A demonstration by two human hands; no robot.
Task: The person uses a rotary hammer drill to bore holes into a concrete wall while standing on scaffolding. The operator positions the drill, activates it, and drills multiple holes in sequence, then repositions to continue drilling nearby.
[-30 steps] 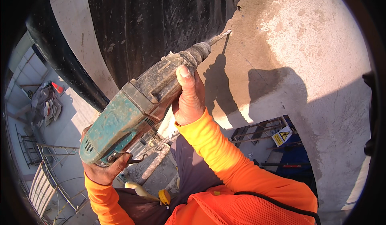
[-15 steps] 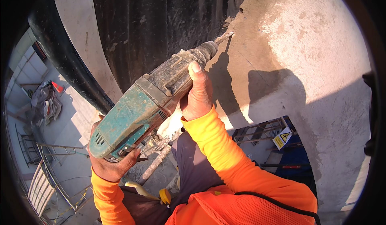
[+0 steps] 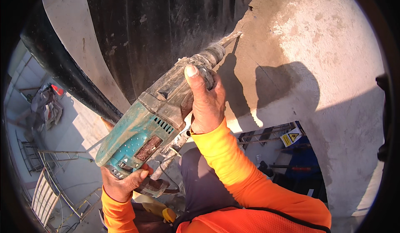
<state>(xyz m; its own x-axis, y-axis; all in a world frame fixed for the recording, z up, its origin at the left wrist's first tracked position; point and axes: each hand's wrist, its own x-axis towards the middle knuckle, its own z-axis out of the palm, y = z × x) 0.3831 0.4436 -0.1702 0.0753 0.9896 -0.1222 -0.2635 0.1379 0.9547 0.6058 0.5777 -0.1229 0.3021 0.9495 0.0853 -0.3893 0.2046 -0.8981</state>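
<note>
A dusty teal and grey rotary hammer drill (image 3: 146, 120) slants up to the right, its bit (image 3: 229, 39) meeting the tan edge of the concrete wall (image 3: 329, 33). My right hand (image 3: 206, 101) is wrapped round the drill's front body just behind the chuck, thumb on top. My left hand (image 3: 121, 183) grips the rear handle at the lower end. Pale dust shows at the bit's tip.
Dark sheeting (image 3: 137, 33) and a curved black pipe (image 3: 58, 66) fill the upper left. Below are scaffold frames (image 3: 43, 183), crumpled sheeting (image 3: 50, 110) and an orange cone (image 3: 57, 89). An opening with a yellow warning sign (image 3: 291, 137) lies lower right.
The drill has rolled over, showing more of its vented side and switch. Both hands have shifted slightly right compared with a second ago, still holding it.
</note>
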